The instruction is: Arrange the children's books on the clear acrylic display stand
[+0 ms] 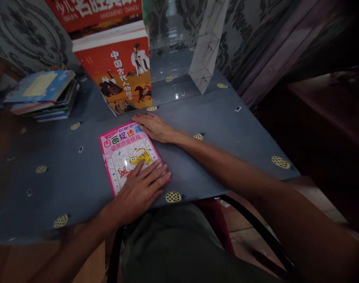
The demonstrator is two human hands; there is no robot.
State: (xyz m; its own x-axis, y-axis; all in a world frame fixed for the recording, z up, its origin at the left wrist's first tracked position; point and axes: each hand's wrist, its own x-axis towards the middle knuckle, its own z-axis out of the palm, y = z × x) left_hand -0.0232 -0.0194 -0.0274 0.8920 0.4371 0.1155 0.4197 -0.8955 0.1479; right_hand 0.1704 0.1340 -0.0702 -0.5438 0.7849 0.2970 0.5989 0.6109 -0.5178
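Note:
A pink picture book (108, 151) with a yellow tiger and an orange fox on its cover lies face up near the front edge of the table. Across its lower right part rests my left hand (140, 188), palm down with the fingers spread and stretched out. My right hand (155, 127) lies flat by the top right corner of the book, its fingertips touching that corner. Neither hand grips anything. The lower edge of the book is partly covered by my left hand.
A clear acrylic rack (204, 59) stands at the back, with red books (99, 65) upright in its left part. A stack of books (43, 94) lies at the back left. The blue-grey tablecloth (223, 118) has a pineapple print. Below the front edge is a black chair arm (253, 224).

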